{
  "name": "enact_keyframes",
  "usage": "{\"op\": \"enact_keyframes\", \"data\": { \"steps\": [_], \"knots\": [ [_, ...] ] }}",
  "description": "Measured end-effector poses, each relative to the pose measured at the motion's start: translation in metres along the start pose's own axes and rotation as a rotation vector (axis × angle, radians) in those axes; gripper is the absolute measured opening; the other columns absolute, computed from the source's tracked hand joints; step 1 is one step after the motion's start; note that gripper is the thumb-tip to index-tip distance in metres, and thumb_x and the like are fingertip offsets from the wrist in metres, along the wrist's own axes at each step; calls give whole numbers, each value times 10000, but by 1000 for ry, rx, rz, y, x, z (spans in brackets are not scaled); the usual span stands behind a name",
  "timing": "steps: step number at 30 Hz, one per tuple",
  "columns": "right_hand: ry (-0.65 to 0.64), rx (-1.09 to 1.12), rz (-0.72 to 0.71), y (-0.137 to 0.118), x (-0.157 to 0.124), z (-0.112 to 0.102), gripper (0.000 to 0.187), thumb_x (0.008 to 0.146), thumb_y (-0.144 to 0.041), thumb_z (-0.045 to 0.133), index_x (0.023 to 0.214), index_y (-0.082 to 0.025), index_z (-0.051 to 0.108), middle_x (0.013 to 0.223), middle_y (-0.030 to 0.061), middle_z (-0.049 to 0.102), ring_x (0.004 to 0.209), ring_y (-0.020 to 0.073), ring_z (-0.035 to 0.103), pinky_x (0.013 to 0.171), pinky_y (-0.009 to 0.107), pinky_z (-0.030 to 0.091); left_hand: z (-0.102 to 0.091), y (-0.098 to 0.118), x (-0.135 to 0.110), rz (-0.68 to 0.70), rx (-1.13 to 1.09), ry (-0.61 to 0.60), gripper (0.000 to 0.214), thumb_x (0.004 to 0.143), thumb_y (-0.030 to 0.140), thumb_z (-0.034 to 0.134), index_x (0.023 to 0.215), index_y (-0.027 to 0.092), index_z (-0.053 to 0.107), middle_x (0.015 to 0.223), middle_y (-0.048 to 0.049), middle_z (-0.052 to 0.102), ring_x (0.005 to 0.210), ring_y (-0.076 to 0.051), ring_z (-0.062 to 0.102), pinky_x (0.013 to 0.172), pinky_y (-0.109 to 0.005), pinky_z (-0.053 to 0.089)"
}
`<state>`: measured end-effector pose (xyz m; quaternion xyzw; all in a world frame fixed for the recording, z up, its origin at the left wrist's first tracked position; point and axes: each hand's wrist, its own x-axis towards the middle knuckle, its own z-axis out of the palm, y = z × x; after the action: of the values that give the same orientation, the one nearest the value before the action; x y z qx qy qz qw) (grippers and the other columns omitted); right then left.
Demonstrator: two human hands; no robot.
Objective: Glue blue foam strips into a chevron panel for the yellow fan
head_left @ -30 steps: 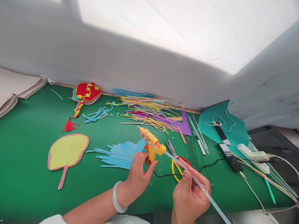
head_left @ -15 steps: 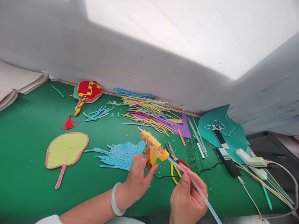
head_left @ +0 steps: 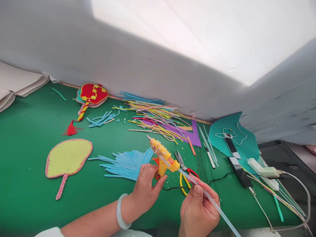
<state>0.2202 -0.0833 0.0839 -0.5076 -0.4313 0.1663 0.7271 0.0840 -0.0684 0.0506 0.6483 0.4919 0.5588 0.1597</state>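
My left hand [head_left: 145, 187] grips the handle of a yellow hot glue gun [head_left: 163, 153], its nozzle pointing up and left. My right hand [head_left: 199, 207] pinches a long, translucent glue stick [head_left: 217, 207]; the stick's far end meets the back of the gun. Just behind the gun, a fan-shaped piece of light blue pipe cleaners [head_left: 130, 163] lies on the green table. Beside the right hand are scissors with red handles [head_left: 181, 159] and a tool with yellow handles [head_left: 184, 184], partly hidden by the hand.
A yellow fan [head_left: 70, 156] lies at left, with a red tasselled fan [head_left: 93, 93] behind it. Pipe cleaners [head_left: 153, 113] are heaped along the wall. To the right are green wires [head_left: 201, 168], a phone [head_left: 239, 172], a power strip [head_left: 261, 174] and cables.
Both hands keep their holds on the glue gun and glue stick, with barely any movement. The view has shifted slightly.
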Motion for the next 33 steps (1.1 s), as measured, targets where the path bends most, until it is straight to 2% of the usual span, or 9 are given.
{"op": "enact_keyframes", "data": {
  "steps": [8, 17, 24, 29, 33],
  "knots": [
    [-29, 29, 38, -1, 0, -1, 127, 873, -269, 712, 936, -170, 665, 892, 45, 771, 871, 185, 738, 797, 325, 556, 1, 0, 0, 16, 16, 9, 64, 955, 230, 560, 965, 207, 502, 759, 13, 577, 692, -159, 517, 682, -289, 431],
    [1, 45, 90, 3, 3, -4, 172, 865, -334, 719, 913, -180, 657, 863, 25, 752, 800, 176, 727, 765, 329, 557, 1, -3, -1, 36, 23, -16, 77, 956, 221, 561, 961, 205, 486, 738, 20, 558, 682, -157, 502, 685, -290, 414],
    [-115, -60, 156, 5, -1, -2, 191, 854, -320, 714, 974, -181, 665, 948, 76, 745, 920, 225, 707, 830, 395, 555, 4, 5, -5, 54, 16, -52, 104, 953, 250, 568, 951, 205, 475, 739, 15, 571, 670, -156, 506, 674, -289, 424],
    [-83, -106, 176, 8, -4, -5, 206, 832, -324, 741, 970, -187, 672, 941, 59, 722, 893, 201, 682, 800, 351, 535, 7, 3, -11, -33, -32, -40, 107, 938, 272, 591, 957, 200, 515, 791, -15, 607, 713, -171, 520, 673, -294, 446],
    [-92, -98, 213, 10, -1, -6, 214, 836, -354, 733, 952, -186, 669, 906, 51, 713, 837, 195, 672, 755, 339, 521, 8, 3, -12, -288, -186, -133, 200, 895, 334, 644, 1018, 193, 575, 908, -57, 645, 831, -206, 569, 719, -325, 474]
  ]
}}
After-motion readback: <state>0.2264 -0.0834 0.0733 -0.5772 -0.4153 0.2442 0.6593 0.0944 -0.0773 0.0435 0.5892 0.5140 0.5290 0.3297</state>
